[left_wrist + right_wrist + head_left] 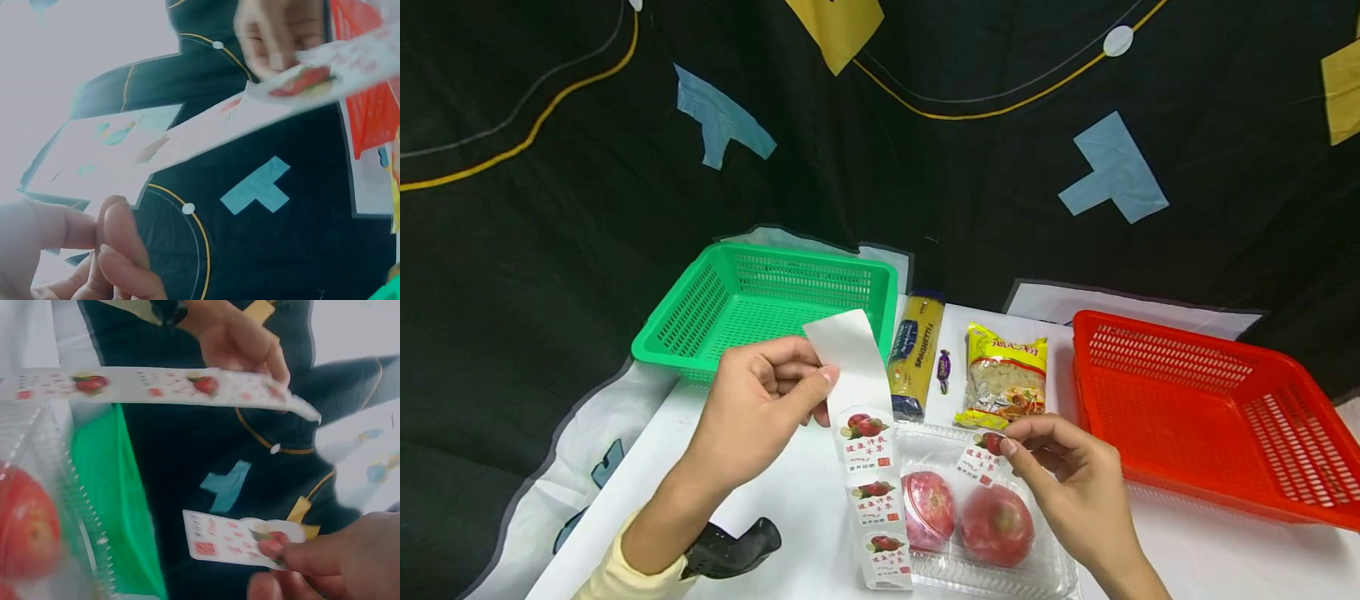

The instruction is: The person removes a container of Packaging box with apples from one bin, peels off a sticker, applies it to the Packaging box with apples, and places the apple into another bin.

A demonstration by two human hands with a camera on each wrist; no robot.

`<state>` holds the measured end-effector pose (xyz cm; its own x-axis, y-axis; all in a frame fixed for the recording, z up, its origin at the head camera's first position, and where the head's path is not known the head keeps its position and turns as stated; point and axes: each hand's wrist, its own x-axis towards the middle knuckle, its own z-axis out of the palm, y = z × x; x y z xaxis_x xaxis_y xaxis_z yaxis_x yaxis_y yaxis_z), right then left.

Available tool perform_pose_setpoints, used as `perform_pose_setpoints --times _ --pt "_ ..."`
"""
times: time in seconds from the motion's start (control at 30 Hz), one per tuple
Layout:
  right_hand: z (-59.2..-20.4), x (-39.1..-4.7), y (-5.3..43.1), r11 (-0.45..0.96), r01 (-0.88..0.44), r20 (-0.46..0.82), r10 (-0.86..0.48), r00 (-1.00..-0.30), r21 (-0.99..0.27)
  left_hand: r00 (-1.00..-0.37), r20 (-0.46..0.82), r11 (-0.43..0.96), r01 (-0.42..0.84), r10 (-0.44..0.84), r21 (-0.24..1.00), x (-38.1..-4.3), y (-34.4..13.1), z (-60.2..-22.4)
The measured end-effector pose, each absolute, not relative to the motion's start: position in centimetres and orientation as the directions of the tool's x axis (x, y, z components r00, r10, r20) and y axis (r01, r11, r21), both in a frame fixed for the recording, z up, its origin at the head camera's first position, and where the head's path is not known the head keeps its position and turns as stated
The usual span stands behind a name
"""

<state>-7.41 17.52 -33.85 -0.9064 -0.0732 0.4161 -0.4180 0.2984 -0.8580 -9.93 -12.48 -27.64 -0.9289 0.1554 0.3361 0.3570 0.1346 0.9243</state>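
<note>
My left hand (pixel 763 408) pinches a long strip of apple stickers (pixel 872 492) between thumb and fingers. The strip's top is bare white backing, and several printed stickers hang below it. Between the thumb and finger of my right hand (pixel 1067 483) is one single apple sticker (pixel 981 457), apart from the strip. It overlaps a clear plastic box (pixel 940 437) in the head view. Inside that box sit two red apples (pixel 997 527). The right wrist view shows the held sticker (pixel 234 539) with its print facing the camera.
A green basket (pixel 700 325) stands at the back left, a red basket (pixel 1195 408) at the right. Between them lie a spaghetti pack (pixel 916 346), a small purple wrapped candy (pixel 943 371) and a yellow food bag (pixel 1006 375). Black cloth (pixel 925 200) hangs behind the white table.
</note>
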Motion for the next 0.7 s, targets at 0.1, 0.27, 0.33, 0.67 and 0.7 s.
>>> perform_pose_setpoints --times 0.1,0.27,0.33,0.67,0.7 --pt "-34.6 -7.8 17.8 0.282 -0.286 0.276 -0.075 -0.958 -0.916 -0.932 0.338 0.036 0.345 0.133 0.938 -10.0 -13.3 -27.6" --pt "-35.7 -8.4 18.3 0.265 -0.112 0.082 -0.119 -0.989 -0.958 -0.948 0.312 -0.002 0.312 0.061 0.95 -10.2 -14.5 -27.9" --pt "-36.2 -8.7 18.5 0.265 -0.062 0.021 -0.154 -0.988 -0.962 -0.957 0.289 0.004 0.289 0.023 0.957 -10.3 -15.0 -28.2" --pt "-38.3 -9.5 18.5 0.395 -0.024 -0.024 -0.117 -0.993 -0.919 -0.961 0.137 0.038 0.132 -0.24 0.991 -10.0 -17.8 -31.4" --pt "-38.4 -9.5 18.4 0.403 -0.03 -0.017 -0.113 -0.993 -0.915 -0.954 0.121 0.028 0.118 -0.273 0.993 -9.9 -18.2 -31.9"
